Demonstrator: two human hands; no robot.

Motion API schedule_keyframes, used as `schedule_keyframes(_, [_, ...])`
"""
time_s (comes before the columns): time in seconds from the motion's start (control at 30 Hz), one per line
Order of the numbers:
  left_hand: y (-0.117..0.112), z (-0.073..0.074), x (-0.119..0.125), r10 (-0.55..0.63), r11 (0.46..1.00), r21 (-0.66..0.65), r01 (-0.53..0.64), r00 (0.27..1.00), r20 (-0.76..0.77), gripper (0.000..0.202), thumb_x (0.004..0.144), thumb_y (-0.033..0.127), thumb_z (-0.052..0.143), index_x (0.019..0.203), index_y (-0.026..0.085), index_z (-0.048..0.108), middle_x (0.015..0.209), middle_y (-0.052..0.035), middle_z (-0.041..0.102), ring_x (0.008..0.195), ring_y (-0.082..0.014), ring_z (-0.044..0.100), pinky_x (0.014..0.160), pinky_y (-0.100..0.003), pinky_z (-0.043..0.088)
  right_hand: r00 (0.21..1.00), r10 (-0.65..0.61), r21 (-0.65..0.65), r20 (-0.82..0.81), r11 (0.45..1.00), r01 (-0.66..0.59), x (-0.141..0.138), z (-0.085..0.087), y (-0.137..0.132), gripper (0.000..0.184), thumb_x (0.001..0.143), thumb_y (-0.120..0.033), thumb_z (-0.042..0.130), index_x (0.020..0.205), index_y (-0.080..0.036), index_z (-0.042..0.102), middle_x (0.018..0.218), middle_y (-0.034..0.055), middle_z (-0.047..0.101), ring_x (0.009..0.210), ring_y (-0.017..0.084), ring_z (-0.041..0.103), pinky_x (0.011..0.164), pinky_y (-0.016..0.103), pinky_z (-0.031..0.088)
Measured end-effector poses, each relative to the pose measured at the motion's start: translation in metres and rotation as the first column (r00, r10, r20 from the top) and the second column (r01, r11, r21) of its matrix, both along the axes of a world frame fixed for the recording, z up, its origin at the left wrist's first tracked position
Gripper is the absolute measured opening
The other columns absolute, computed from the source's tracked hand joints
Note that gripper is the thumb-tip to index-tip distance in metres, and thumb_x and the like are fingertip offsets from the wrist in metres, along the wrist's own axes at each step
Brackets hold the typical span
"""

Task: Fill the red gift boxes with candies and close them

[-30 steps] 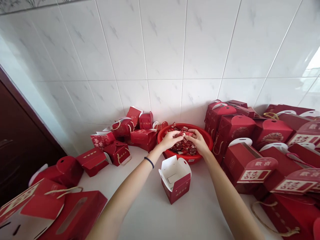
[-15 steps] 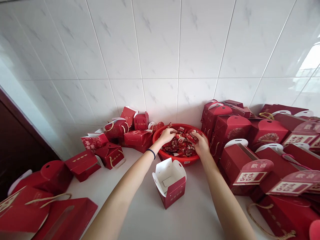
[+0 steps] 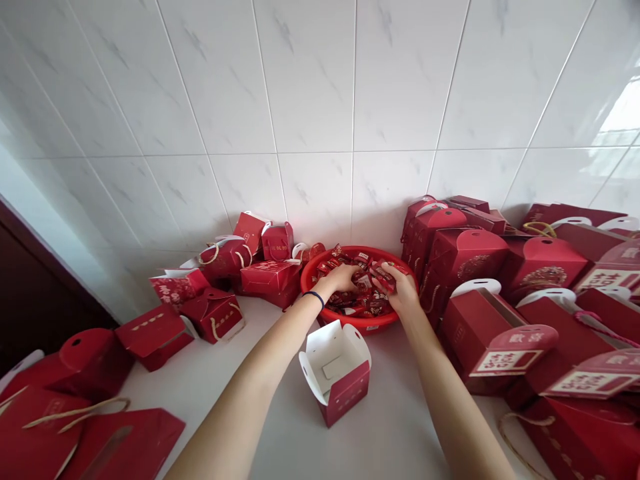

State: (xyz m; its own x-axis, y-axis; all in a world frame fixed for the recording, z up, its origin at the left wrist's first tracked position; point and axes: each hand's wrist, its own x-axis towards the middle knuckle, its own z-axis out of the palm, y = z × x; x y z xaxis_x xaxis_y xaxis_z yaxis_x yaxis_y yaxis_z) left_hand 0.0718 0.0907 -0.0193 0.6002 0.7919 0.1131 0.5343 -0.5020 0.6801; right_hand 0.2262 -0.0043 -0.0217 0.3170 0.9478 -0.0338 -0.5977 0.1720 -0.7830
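A red plastic basin [image 3: 306,279] of wrapped candies [image 3: 363,283] stands by the wall. My left hand [image 3: 343,279], a dark band at its wrist, reaches into the candies from the left; its fingers are bent down among them, and what they grip is partly hidden. On the basin's right side, my right hand [image 3: 403,288] is closed around red-wrapped candy [image 3: 384,277]. In front of the basin stands a small open gift box [image 3: 345,395], red outside and white inside, its flaps up. Neither hand touches it.
Red gift boxes [image 3: 157,333] with cord handles line the table's left side. More boxes [image 3: 493,333] are packed closely at the right, some with white flaps up. Behind the basin rises a white tiled wall [image 3: 315,187]. The tabletop [image 3: 280,413] is pale.
My left hand has moved right and down, deeper into the candies. My right hand stays at the basin's right side with candy in it. The view has shifted slightly.
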Motion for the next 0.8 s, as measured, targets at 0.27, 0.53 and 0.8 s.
schedule_keyframes(0.27, [-0.012, 0.008, -0.028, -0.062, 0.985, -0.142, 0.094, 0.974, 0.217, 0.022, 0.067, 0.029, 0.075, 0.086, 0.017, 0.076, 0.094, -0.0058, 0.077, 0.096, -0.0282, 0.068, 0.088, -0.036, 0.05, 0.997, 0.064, 0.008, 0.033, 0.998, -0.064, -0.001, 0.005, -0.005, 0.039, 0.069, -0.024, 0.081, 0.1, -0.025, 0.059, 0.086, -0.0011, 0.076, 0.078, 0.019, 0.076, 0.055, 0.022, 0.058])
schedule_keyframes(0.53, [-0.024, 0.002, -0.04, 0.074, 0.967, -0.253, 0.03, 0.917, 0.391, 0.049, 0.073, 0.053, 0.077, 0.1, 0.013, 0.072, 0.093, -0.0089, 0.076, 0.097, -0.0282, 0.067, 0.09, -0.039, 0.049, 0.985, 0.159, -0.027, 0.067, 0.987, -0.158, 0.0, 0.007, -0.007, 0.023, 0.082, -0.039, 0.072, 0.094, -0.021, 0.064, 0.087, 0.0032, 0.076, 0.076, 0.019, 0.075, 0.056, 0.023, 0.058])
schedule_keyframes(0.8, [-0.031, 0.006, -0.039, 0.123, 0.949, -0.315, 0.025, 0.889, 0.441, 0.047, 0.068, 0.056, 0.081, 0.085, 0.014, 0.069, 0.078, -0.0053, 0.073, 0.078, -0.0227, 0.066, 0.078, -0.035, 0.051, 0.98, 0.169, -0.037, 0.105, 0.985, -0.166, 0.002, 0.005, -0.006, 0.011, 0.075, -0.025, 0.072, 0.083, -0.02, 0.066, 0.085, 0.0036, 0.076, 0.08, 0.02, 0.074, 0.062, 0.026, 0.059])
